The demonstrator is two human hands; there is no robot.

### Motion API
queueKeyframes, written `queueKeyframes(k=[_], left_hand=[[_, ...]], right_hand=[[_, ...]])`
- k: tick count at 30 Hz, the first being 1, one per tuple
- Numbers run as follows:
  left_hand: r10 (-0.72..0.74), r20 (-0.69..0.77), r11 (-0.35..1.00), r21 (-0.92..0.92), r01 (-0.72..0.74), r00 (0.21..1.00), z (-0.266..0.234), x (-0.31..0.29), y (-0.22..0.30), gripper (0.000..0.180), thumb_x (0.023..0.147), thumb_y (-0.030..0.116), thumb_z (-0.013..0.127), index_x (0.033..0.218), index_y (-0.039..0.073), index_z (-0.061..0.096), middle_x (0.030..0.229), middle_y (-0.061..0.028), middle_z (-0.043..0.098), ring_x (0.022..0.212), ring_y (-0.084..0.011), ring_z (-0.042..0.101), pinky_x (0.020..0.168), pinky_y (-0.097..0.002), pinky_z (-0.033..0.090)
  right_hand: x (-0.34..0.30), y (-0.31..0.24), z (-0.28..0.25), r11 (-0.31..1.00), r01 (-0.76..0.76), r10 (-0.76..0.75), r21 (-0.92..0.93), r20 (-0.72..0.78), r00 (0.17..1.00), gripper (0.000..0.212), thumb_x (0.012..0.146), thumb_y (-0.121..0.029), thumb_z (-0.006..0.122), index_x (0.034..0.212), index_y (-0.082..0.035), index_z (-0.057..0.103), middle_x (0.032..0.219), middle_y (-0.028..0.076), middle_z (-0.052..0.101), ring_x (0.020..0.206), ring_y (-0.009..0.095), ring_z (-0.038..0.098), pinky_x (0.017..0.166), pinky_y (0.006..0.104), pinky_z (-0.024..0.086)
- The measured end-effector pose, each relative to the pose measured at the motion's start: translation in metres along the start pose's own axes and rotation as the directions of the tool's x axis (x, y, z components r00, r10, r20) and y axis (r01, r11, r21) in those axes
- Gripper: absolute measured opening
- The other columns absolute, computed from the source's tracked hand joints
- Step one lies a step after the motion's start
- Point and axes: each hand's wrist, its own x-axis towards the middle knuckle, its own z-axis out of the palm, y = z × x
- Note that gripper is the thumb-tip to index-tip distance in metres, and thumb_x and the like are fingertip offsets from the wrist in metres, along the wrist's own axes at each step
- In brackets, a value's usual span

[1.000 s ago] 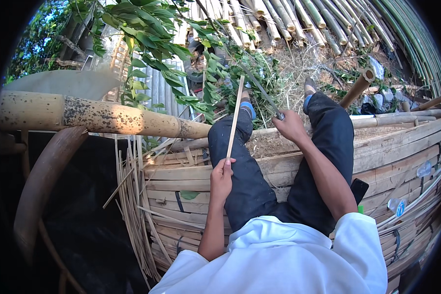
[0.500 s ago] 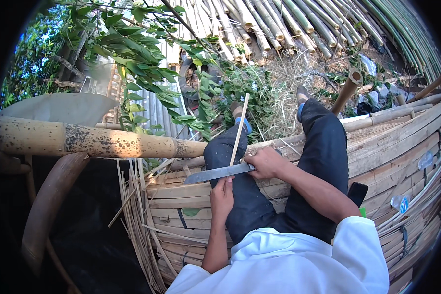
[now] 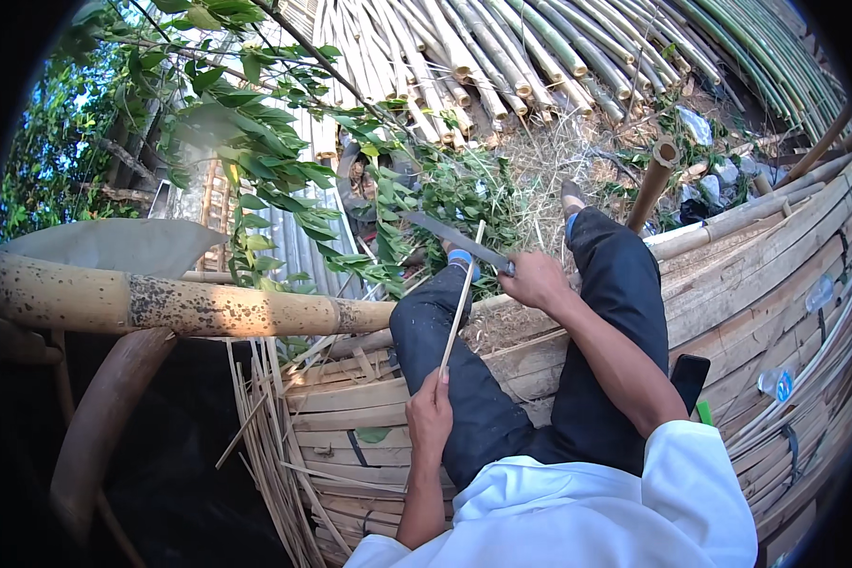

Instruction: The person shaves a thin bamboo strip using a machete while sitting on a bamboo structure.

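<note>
With the left grip closed on a thin strip above the left leg and the right grip around a knife by the strip's far end, I could skid the knife into that leg by pressing too hard.

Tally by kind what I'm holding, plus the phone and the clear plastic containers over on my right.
Long-bladed knife, in the right hand: 1
Thin bamboo strip, in the left hand: 1
Black phone: 1
Clear plastic containers: 2
Total: 5

The knife is matt metal, the strip wood
</note>
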Motion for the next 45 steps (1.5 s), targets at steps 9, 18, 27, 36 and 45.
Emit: queueKeyframes(k=[9,18,27,36,45], left_hand=[[0.081,-0.098,0.993,-0.079,-0.089,0.992,0.011,0.003,-0.003,0.029,0.094,0.020,0.054,0.111,-0.001,0.064,0.092,-0.0235,0.066,0.085,-0.0380,0.064,0.072,-0.0415,0.049],[0.208,-0.137,0.975,-0.046,-0.216,0.969,0.014,0.021,0.006,0.027,0.095,0.017,0.053,0.116,0.003,0.063,0.079,-0.0212,0.063,0.070,-0.0367,0.060,0.063,-0.0420,0.045],[0.106,-0.110,0.992,-0.061,-0.113,0.988,0.001,0.016,0.005,0.028,0.095,0.019,0.054,0.115,0.001,0.062,0.080,-0.0218,0.063,0.070,-0.0350,0.062,0.063,-0.0380,0.047],[0.037,-0.118,0.993,-0.106,-0.050,0.992,-0.015,-0.008,-0.014,0.027,0.093,0.018,0.057,0.113,-0.001,0.062,0.084,-0.0223,0.065,0.075,-0.0259,0.066,0.066,-0.0339,0.048],[-0.091,-0.065,0.988,-0.127,0.082,0.994,-0.033,-0.023,-0.016,0.029,0.093,0.020,0.058,0.113,-0.001,0.063,0.086,-0.0237,0.066,0.078,-0.0243,0.066,0.069,-0.0324,0.048]], right_hand=[[-0.052,-0.029,0.033,0.868,0.495,-0.468,-0.038,0.270,0.841,0.029,0.065,-0.029,0.064,0.085,-0.008,0.069,0.070,0.018,0.066,0.068,0.035,0.066,0.063,0.0451,0.053],[-0.023,-0.019,0.023,0.908,0.371,-0.324,-0.193,0.237,0.916,0.022,0.060,-0.029,0.066,0.072,-0.011,0.070,0.069,0.015,0.067,0.066,0.033,0.066,0.062,0.0422,0.053],[-0.001,-0.002,0.034,0.908,0.329,-0.287,-0.258,0.185,0.940,0.026,0.060,-0.032,0.067,0.076,-0.012,0.070,0.067,0.015,0.065,0.066,0.033,0.065,0.061,0.0429,0.052],[0.020,0.017,0.013,0.967,0.074,-0.056,-0.243,0.081,0.995,0.026,0.064,-0.030,0.063,0.073,-0.006,0.071,0.074,0.019,0.067,0.071,0.034,0.067,0.067,0.0426,0.053],[0.019,0.019,0.008,0.970,-0.049,0.048,-0.236,-0.010,0.999,0.026,0.063,-0.029,0.064,0.073,-0.006,0.070,0.072,0.020,0.066,0.070,0.035,0.066,0.066,0.0432,0.053]])
